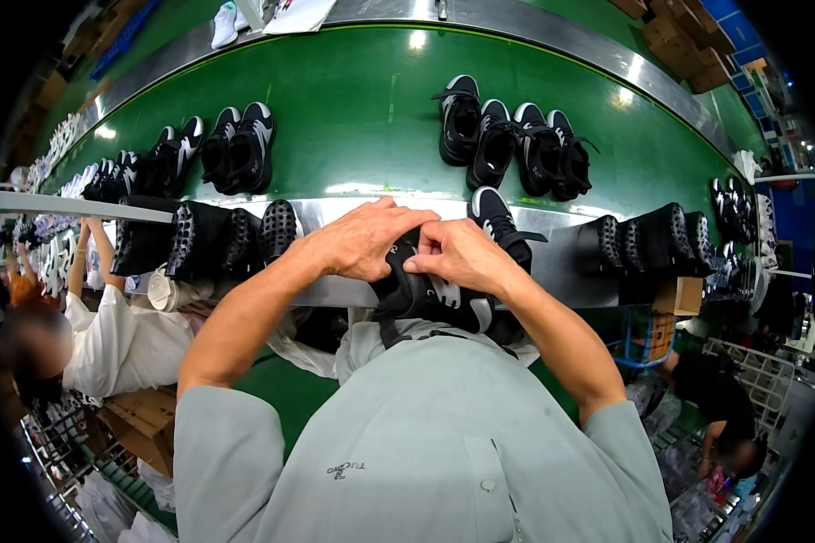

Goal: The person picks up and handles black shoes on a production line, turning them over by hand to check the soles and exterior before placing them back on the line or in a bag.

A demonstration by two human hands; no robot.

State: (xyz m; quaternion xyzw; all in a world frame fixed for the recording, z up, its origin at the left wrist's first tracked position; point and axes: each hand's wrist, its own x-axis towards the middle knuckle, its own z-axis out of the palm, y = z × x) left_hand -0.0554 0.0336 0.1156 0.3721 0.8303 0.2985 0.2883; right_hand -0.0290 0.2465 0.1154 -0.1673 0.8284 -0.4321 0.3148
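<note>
In front of my body I hold a black sneaker [406, 297] with grey and white trim, its toe pointing toward me and to the right. My left hand [364, 239] curls over its heel end, fingers bent and thumb against the collar. The fingers of my right hand [466, 255] pinch at the shoe's opening; what lies between the fingertips is hidden. Just beyond my right hand, another black sneaker [491, 210] rests on the metal ledge [552, 217], its strap sticking out to the right.
Past the ledge runs a green conveyor belt [353, 109] carrying black sneakers [252, 145] at left and more sneakers [534, 149] at right. Black footwear with knobbly soles [190, 240] lines the ledge on both sides. A person [122, 348] works at left, another person [720, 398] at right.
</note>
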